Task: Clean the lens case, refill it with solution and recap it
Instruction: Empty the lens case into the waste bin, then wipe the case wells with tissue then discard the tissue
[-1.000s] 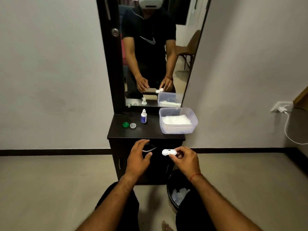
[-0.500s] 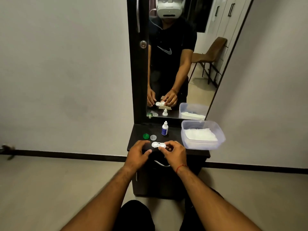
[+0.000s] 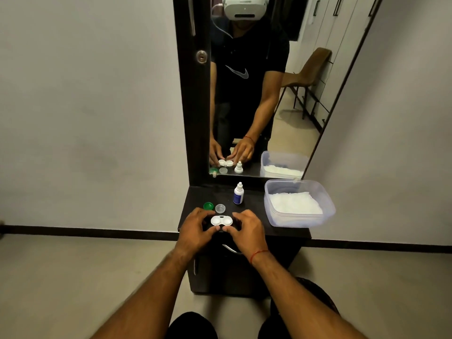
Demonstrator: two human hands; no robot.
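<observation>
Head view, only view. Lens case [image 3: 221, 220] sits at the near edge of the dark dresser top [image 3: 256, 212], dead centre between both hands, long axis running left-right across the person, both wells uncapped and facing up. Left hand [image 3: 195, 226] has fingers curled round the case's left end, thumb tucked at the near side. Right hand [image 3: 247, 228] mirrors it on the right end, also curled and pinching. Both hands look equally near, each on its own well. Probably resting on the top rather than lifted, but the fingers cover the underside, so cannot say for sure. Green cap [image 3: 208, 206] and clear cap [image 3: 220, 208] lie side by side just behind the case, nearer the left hand. Solution bottle [image 3: 238, 193] stands upright, capped, further back and slightly right of the case, so the right hand has the shorter reach to it. Plastic tub [image 3: 300, 220] holding white wipes or tissue sits well to the right. Mirror [image 3: 244, 94] behind shows the same hold from the front: fingertips at both ends of the case. Whether the wells are wet, dry or already filled is too small to tell. Fingertips on the far side are hidden in the direct view.
</observation>
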